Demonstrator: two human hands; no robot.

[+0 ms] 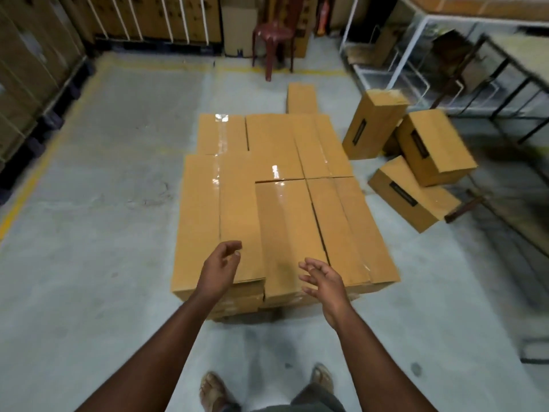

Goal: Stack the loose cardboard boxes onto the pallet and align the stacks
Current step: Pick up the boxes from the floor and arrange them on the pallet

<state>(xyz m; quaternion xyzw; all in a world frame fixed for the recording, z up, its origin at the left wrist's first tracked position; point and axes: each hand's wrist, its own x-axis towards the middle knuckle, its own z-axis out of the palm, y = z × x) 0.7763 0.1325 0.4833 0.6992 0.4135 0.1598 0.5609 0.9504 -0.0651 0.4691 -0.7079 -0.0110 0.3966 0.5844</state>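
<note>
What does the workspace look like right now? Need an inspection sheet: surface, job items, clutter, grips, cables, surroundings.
Surface: grey concrete floor, yellow line along the left.
Job items: stacked boxes in the middle, top layer uneven at the near edge; pallet mostly hidden beneath. Loose boxes tumbled on the floor to the right, one more behind the stack.
Clutter: nothing seen.
Grips: left hand and right hand both empty, fingers relaxed, over the near edge.
Cables: nothing seen.
Surroundings: red plastic chair, metal racks right, strapped cartons left.
</note>
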